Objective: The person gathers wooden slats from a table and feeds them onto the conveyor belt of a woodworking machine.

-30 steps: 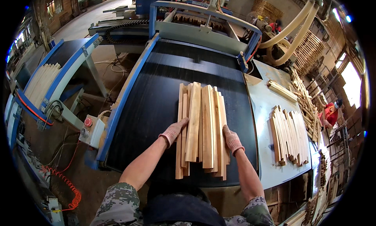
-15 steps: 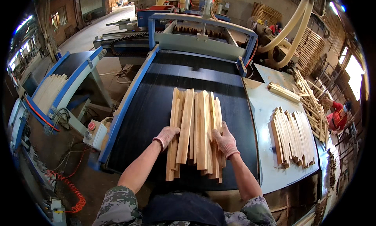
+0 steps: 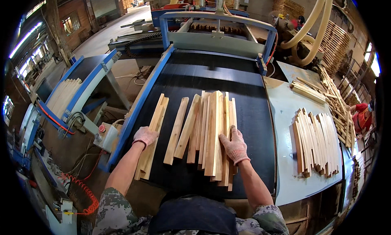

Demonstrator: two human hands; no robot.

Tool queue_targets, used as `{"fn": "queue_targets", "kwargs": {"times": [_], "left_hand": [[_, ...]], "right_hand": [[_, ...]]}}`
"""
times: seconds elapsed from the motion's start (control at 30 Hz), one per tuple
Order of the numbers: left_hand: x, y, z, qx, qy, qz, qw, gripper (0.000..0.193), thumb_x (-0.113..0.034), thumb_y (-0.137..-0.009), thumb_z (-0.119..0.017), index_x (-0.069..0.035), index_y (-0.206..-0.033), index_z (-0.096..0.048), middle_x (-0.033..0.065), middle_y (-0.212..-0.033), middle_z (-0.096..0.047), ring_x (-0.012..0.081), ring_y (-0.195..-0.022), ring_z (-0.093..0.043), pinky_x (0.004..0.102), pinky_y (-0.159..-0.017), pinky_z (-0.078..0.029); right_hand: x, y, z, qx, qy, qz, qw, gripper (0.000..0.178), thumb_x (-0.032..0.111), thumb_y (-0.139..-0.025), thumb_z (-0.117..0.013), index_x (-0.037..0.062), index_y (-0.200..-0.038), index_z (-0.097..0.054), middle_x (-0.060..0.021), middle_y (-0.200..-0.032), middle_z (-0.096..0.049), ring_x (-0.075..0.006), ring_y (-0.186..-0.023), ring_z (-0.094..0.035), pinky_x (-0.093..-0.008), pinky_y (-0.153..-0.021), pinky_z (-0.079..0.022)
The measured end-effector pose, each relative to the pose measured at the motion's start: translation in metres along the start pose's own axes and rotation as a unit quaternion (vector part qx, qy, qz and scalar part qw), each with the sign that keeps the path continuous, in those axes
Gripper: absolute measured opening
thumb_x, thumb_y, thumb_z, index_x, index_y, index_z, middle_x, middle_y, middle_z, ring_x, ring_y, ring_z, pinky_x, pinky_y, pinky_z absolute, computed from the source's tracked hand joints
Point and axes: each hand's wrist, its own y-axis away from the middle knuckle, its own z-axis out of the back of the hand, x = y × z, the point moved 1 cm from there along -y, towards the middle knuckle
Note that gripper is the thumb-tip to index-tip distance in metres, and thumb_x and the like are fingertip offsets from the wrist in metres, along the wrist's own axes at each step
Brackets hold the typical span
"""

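Both my hands wear pale knit gloves and work over wooden strips on a black conveyor belt (image 3: 195, 70). My left hand (image 3: 146, 137) is closed on a few wooden strips (image 3: 157, 116) at the belt's left side, its fingertips hidden against them. A lone strip (image 3: 176, 131) lies to their right, apart from them. In the middle is a loose, uneven pile of strips (image 3: 212, 133), some lying over others. My right hand (image 3: 234, 145) grips the right side of this pile, fingers over the strips and thumb pointing away from me.
A blue-framed gate (image 3: 216, 15) spans the belt's far end. On the right, a pale side table (image 3: 281, 178) bears a row of strips (image 3: 315, 143). A control box with a red button (image 3: 102, 128) stands left. A person in red (image 3: 362, 116) is at far right beside heaped strips.
My left hand has moved left with a few strips, opening a gap in the bundle. Other strips have fanned out leftward. My right hand stays at the pile's right side.
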Motion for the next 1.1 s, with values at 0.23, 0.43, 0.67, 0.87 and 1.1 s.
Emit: {"fn": "queue_targets", "kwargs": {"times": [0.23,0.43,0.67,0.87,1.1], "left_hand": [[0.018,-0.002,0.003,-0.012,-0.109,-0.014,0.994,0.052,-0.039,-0.09,-0.068,0.0,-0.125,-0.075,0.0278,-0.12,-0.076,0.0418,-0.117,-0.073,0.0481,-0.103,-0.057],[-0.026,0.037,0.01,-0.001,-0.052,0.101,0.993,0.122,-0.064,-0.083,-0.081,-0.006,-0.172,-0.02,0.0224,-0.161,-0.048,0.0362,-0.141,-0.059,0.0485,-0.113,-0.051],[-0.019,0.032,0.014,0.026,-0.088,0.077,0.993,0.116,-0.056,-0.076,-0.087,-0.006,-0.165,-0.032,0.0215,-0.156,-0.05,0.0358,-0.139,-0.06,0.0461,-0.113,-0.052],[0.007,0.003,0.012,0.01,-0.074,0.035,0.997,0.07,-0.04,-0.086,-0.072,0.002,-0.138,-0.054,0.0277,-0.133,-0.069,0.043,-0.127,-0.068,0.0493,-0.107,-0.055],[0.011,0.007,-0.012,-0.14,-0.123,0.056,0.981,0.06,-0.04,-0.09,-0.069,-0.003,-0.134,-0.051,0.0238,-0.13,-0.07,0.0398,-0.122,-0.07,0.05,-0.103,-0.054]], "right_hand": [[0.0,0.0,-0.002,0.005,-0.006,0.002,1.0,0.097,0.059,-0.095,-0.069,-0.0035,-0.163,-0.041,-0.0295,-0.157,-0.05,-0.0439,-0.143,-0.054,-0.047,-0.12,-0.045],[-0.003,0.0,0.001,0.002,0.005,-0.004,1.0,0.095,0.06,-0.096,-0.069,-0.002,-0.163,-0.042,-0.0292,-0.16,-0.047,-0.0442,-0.145,-0.052,-0.0472,-0.121,-0.044],[-0.007,0.0,-0.002,-0.013,-0.003,0.007,1.0,0.093,0.058,-0.097,-0.07,-0.0028,-0.162,-0.042,-0.0279,-0.157,-0.05,-0.0437,-0.142,-0.054,-0.047,-0.12,-0.045],[-0.009,-0.002,-0.008,-0.024,-0.008,0.016,1.0,0.095,0.059,-0.095,-0.069,-0.0047,-0.161,-0.043,-0.0271,-0.149,-0.056,-0.0424,-0.138,-0.058,-0.0475,-0.116,-0.048],[-0.002,0.002,0.0,-0.017,-0.006,0.011,1.0,0.095,0.059,-0.095,-0.069,-0.0046,-0.161,-0.042,-0.0282,-0.149,-0.055,-0.0434,-0.138,-0.057,-0.0481,-0.116,-0.048]]}}
